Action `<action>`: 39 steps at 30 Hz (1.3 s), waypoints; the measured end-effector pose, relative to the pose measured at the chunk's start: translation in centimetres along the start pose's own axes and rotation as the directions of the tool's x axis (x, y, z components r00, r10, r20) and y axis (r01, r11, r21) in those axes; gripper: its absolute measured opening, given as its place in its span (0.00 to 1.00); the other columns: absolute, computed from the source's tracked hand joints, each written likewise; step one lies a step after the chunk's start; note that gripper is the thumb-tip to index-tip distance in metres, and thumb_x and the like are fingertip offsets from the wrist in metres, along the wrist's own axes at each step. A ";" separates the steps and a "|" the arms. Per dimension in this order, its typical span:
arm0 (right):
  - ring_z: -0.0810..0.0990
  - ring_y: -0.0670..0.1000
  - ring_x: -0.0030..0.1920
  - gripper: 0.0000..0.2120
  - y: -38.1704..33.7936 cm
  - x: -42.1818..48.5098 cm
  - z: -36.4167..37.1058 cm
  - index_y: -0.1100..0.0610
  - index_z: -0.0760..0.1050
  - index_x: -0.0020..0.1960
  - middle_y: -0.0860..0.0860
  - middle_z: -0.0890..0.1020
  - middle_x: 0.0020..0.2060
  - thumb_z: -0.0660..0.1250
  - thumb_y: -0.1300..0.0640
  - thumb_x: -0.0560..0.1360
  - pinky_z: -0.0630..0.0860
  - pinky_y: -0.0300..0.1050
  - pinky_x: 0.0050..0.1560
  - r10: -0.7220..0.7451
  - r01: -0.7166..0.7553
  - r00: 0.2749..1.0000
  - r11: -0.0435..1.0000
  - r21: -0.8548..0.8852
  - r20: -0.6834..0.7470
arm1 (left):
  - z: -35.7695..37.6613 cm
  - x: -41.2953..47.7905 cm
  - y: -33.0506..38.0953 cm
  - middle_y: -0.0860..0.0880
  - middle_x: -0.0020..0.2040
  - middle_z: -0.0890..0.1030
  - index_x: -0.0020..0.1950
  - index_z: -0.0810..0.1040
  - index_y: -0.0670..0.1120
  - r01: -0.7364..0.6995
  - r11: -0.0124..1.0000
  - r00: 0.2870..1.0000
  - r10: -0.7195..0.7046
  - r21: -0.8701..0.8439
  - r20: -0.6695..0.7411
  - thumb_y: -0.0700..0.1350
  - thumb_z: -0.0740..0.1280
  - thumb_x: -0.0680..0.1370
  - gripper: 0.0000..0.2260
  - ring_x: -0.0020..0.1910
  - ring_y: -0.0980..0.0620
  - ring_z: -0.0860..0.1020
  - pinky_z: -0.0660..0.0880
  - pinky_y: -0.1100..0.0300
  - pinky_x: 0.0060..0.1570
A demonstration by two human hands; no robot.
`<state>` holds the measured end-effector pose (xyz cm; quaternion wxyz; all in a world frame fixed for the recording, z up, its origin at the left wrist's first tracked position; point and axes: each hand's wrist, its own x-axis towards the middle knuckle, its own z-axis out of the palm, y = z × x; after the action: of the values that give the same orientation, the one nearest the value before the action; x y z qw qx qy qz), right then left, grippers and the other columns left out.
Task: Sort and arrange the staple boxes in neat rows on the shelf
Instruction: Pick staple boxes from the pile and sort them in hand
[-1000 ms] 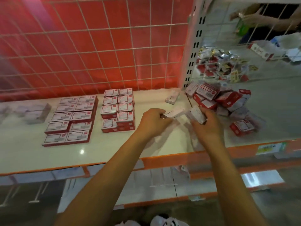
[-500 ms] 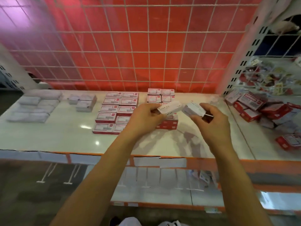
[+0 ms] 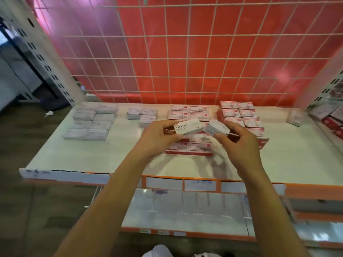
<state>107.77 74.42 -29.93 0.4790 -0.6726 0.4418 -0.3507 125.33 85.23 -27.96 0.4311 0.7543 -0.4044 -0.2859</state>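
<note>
Nearest, a lower shelf (image 3: 185, 210) sits under the orange front edge of the white shelf (image 3: 92, 164), whose label strip (image 3: 200, 184) carries writing too blurred to read. Above the shelf, the left hand (image 3: 159, 138) curls its fingers round a white box (image 3: 187, 126) printed "STAPLES", with smaller lines below that cannot be read. The right hand (image 3: 239, 143) pinches a second white box (image 3: 216, 127) between thumb and fingers; the print on its end is not legible. The two boxes are held just beside each other, over the rows.

Behind the hands, red-and-white boxes (image 3: 189, 110) lie in two neat columns, with a second block (image 3: 239, 112) just to the right. Pale grey boxes (image 3: 91, 121) lie in rows at the far left, a smaller grey group (image 3: 142, 114) sits between, and a lone box (image 3: 295, 117) lies towards the right. A white wire grid (image 3: 185, 62) backs the shelf.

Half a second ago the two held boxes were further apart; a second ago both hands were low beside the loose pile (image 3: 330, 115), now at the right edge.
</note>
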 end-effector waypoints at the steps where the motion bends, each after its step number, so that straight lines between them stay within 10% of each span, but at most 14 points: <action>1: 0.80 0.44 0.51 0.22 -0.1 -0.2 0.9 0.53 0.75 0.65 0.47 0.81 0.54 0.72 0.56 0.72 0.77 0.38 0.46 0.005 -0.005 1.000 1.000 0.000 0.006 | -0.9 -0.1 -0.5 0.58 0.50 0.81 0.64 0.77 0.51 0.001 1.000 1.000 -0.001 -0.010 0.001 0.39 0.71 0.74 0.19 0.48 0.63 0.79 0.78 0.66 0.49; 23: 0.79 0.48 0.53 0.21 -3.5 -0.1 10.9 0.54 0.75 0.65 0.48 0.80 0.57 0.72 0.59 0.72 0.79 0.50 0.55 -0.058 0.086 0.944 0.994 -0.071 0.324 | -11.2 -1.7 -7.8 0.59 0.49 0.82 0.63 0.78 0.50 0.116 0.991 0.984 -0.105 0.072 -0.145 0.38 0.71 0.74 0.18 0.48 0.65 0.80 0.75 0.72 0.48; 39: 0.78 0.42 0.52 0.24 -6.0 -1.5 22.9 0.51 0.74 0.65 0.44 0.78 0.54 0.73 0.60 0.70 0.73 0.29 0.50 -0.004 0.057 0.940 0.988 -0.144 0.342 | -21.9 -0.2 -12.6 0.66 0.46 0.80 0.50 0.77 0.62 0.083 0.988 0.994 -0.073 0.132 -0.078 0.39 0.71 0.74 0.17 0.49 0.65 0.80 0.75 0.68 0.51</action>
<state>129.30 84.35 -31.03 0.4899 -0.7646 0.3670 -0.2018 146.86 98.39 -28.92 0.3818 0.8071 -0.3769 -0.2466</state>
